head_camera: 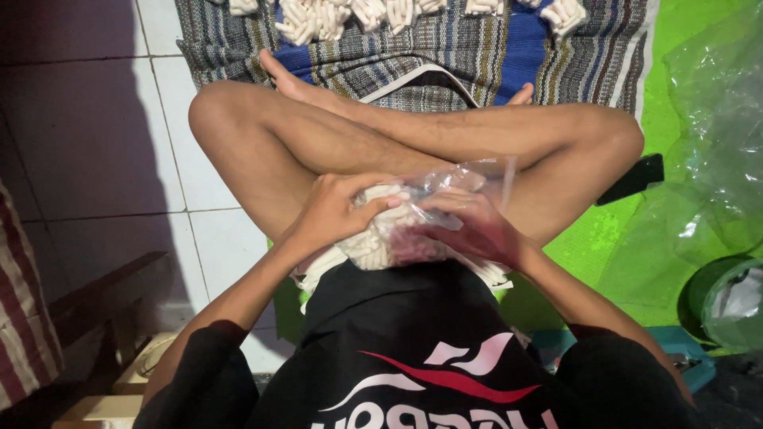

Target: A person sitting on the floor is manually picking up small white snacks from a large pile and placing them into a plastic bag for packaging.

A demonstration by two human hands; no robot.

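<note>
A person sits cross-legged on the floor with a clear plastic bag (413, 218) full of small white sticks in the lap. The left hand (338, 210) curls over the bag's left side, and its fingers (380, 205) press into the sticks. The right hand (477, 226) lies on the bag's right side under the loose plastic, fingers spread flat. It looks like the packing step: pushing the sticks down tight. Next, the open top would need gathering shut. More white sticks (318, 17) lie on the striped cloth (477, 56) ahead.
</note>
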